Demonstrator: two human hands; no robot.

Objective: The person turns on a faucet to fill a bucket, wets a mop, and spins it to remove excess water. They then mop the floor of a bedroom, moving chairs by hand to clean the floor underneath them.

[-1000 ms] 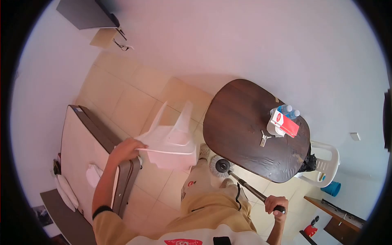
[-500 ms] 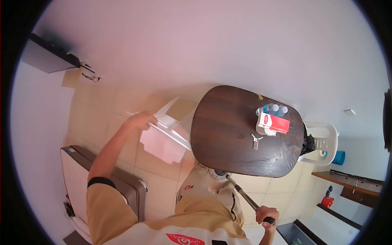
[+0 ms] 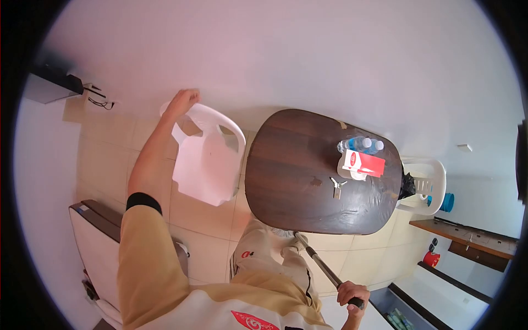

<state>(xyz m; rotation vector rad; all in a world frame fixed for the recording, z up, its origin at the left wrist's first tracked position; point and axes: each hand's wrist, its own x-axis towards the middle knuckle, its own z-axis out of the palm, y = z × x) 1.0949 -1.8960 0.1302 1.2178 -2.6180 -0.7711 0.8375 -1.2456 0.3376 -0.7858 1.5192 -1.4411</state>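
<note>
My left hand (image 3: 184, 100) reaches out with its fingers curled over the edge of a white plastic chair (image 3: 202, 165), at the left of the table. The chair's seat faces me and its legs are mostly hidden. My right hand (image 3: 352, 294) is wrapped around the black grip of a mop (image 3: 322, 266). Its metal pole slants away toward my feet, where the pale stringy mop head (image 3: 283, 232) shows partly beneath the table's near edge.
A dark brown table (image 3: 291, 170) carries water bottles (image 3: 360, 144), a red and white box (image 3: 364, 164) and keys (image 3: 337, 188). Another white chair (image 3: 438, 184) stands at its right end. A mattress (image 3: 99, 242) leans at the left, and a wooden shelf (image 3: 462, 235) is on the right.
The chair has gone from a tilted, turned position to one with its seat showing broadly. My left hand has moved farther out with it. My right hand stays on the mop.
</note>
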